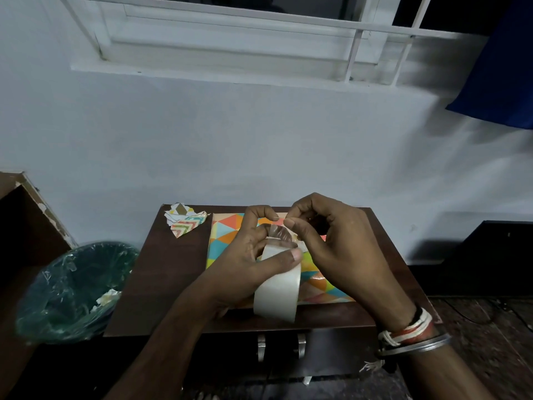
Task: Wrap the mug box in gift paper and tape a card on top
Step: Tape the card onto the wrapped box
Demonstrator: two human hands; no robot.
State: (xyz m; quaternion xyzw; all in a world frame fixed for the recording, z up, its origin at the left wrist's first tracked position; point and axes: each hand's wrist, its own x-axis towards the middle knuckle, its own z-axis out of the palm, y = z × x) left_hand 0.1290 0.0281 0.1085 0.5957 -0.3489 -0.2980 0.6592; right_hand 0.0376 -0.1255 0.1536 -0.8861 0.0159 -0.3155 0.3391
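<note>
White tape roll [276,287] gripped, left hand [245,265]; right hand [339,241] pinches edge.

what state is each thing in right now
wide whitish tape roll: gripped upright by left hand, end peeled up
clear tape end: pinched by right hand
triangle-patterned gift-wrapped box: lying flat on dark wooden table
crumpled patterned paper scraps: loose at table's far left corner
green plastic-lined bin: open, white paper bits inside

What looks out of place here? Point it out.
Crumpled paper scraps lie loose at the far left corner of the table, though the bin beside it already holds some. Otherwise nothing: the left hand grips the tape roll and the right hand pinches its end.
</note>
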